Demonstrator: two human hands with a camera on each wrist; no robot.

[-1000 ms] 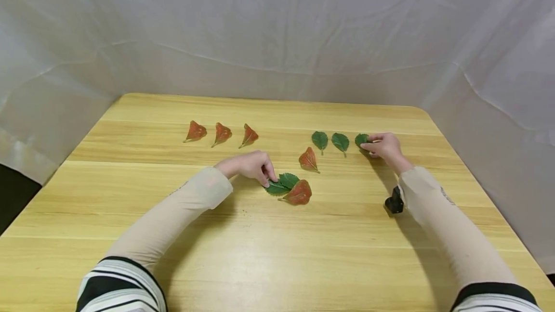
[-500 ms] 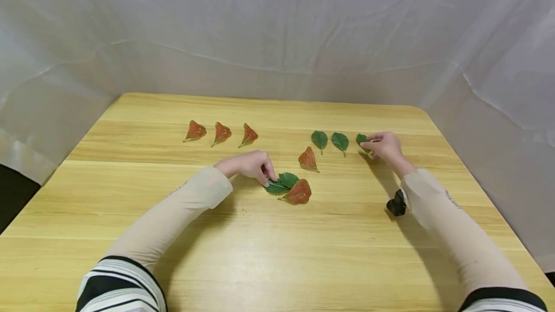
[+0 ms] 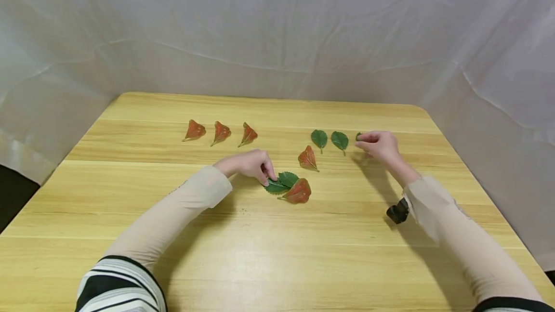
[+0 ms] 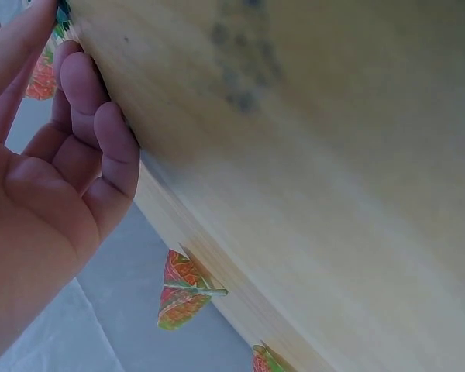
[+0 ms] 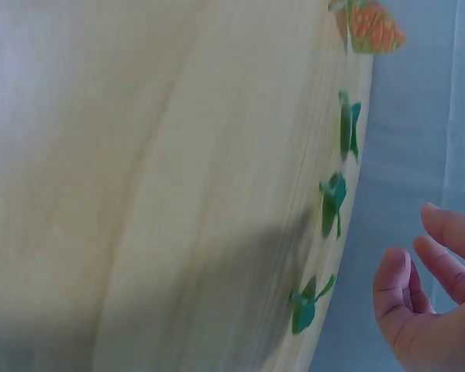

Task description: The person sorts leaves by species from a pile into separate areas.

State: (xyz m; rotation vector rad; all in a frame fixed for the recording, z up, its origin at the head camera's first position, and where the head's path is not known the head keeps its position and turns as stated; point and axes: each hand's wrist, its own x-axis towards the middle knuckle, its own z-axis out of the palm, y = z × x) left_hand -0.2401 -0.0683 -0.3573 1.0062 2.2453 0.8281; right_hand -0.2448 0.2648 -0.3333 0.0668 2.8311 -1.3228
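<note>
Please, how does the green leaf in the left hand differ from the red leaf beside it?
The green leaf is dark green; the red leaf is mostly red. The left hand pinches the green leaf, while no hand touches the red leaf. Both belong to the same small cluster on the table.
</note>
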